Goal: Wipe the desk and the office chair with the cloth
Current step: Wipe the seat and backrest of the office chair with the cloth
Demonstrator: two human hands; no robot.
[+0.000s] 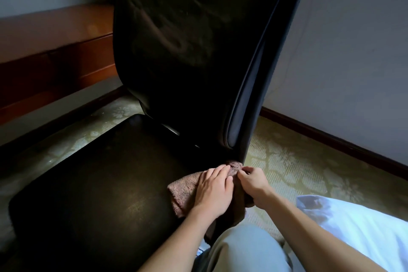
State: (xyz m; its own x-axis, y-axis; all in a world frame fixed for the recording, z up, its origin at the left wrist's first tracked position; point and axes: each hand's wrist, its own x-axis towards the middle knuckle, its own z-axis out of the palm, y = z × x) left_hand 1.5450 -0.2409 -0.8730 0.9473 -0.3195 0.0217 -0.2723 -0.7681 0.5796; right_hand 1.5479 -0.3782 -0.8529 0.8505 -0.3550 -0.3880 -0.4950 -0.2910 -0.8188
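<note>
Room's dim overall; light comes in from the near right, where the white bedding (362, 227) glows bluish & nearly blown out and the carpet (298, 161) is brightest. My left hand (213, 190) & right hand (254, 185) are well lit & sharp, so is the cloth (183, 192). Chair backrest (187, 51) is almost black w/ a faint smeary sheen; seat (99, 194) has a dull glare patch mid-way. Desk (55, 51), far left, is soft & smeared. Skirting (331, 139) lines bow at the edges, wide-angle.

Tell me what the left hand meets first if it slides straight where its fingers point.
Likely the bunched end of the cloth just ahead of the left hand, then the lower corner of the backrest; depth is unclear.
</note>
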